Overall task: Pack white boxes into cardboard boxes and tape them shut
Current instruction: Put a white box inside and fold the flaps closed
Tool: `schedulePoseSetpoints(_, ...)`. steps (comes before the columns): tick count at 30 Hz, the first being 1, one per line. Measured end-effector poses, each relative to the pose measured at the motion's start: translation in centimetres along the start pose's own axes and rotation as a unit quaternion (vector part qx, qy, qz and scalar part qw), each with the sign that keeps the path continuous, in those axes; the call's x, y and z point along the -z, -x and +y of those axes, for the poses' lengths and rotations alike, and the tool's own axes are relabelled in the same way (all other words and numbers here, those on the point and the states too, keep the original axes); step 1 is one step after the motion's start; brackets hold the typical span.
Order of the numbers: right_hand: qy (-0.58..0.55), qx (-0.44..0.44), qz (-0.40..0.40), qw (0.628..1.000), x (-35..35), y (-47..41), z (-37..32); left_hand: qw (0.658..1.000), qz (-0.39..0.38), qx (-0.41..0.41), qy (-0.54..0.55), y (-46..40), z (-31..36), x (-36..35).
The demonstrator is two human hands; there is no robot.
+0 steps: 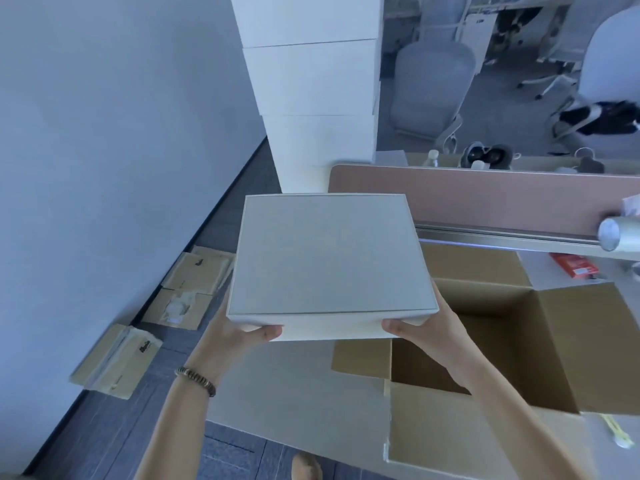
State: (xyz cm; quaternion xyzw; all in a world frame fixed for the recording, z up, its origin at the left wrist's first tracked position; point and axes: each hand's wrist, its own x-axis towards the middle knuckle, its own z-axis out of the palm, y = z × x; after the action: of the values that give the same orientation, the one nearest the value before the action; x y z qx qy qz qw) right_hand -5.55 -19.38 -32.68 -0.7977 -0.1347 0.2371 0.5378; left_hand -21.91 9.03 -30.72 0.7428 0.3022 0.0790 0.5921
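Head view shows the left hand (242, 327) and right hand (420, 329) gripping a flat white rigid cardboard box (329, 261) by its near corners, held above the table's left edge beside the open brown cardboard carton (491, 344); it looks light, stiff, smooth-sided.

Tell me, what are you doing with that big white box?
A person is packing. Both hands, the left hand and the right hand, hold a flat white box in the air by its near corners. Just to its right, an open cardboard box sits on the table with its flaps spread, not yet taped. A tall stack of white boxes stands behind.
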Motion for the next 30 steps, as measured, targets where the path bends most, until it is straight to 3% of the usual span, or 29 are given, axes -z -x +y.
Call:
schedulePoseSetpoints(7, 0.002, 0.004, 0.028, 1.000, 8.8, 3.6, 5.1, 0.998, -0.057, -0.012, -0.005, 1.5, 0.5, -10.3)
schedulePoseSetpoints(15, 0.009, -0.053, 0.058, 0.997, 16.9, 6.4, 10.9, 0.995, -0.103, -0.002, 0.000, 2.8, 0.9, -20.3)
schedulePoseSetpoints(30, 0.065, -0.088, 0.077, 0.991, 21.2, 5.6, 14.3, 0.990, -0.133, 0.027, -0.045, 1.4, -0.3, -26.1)
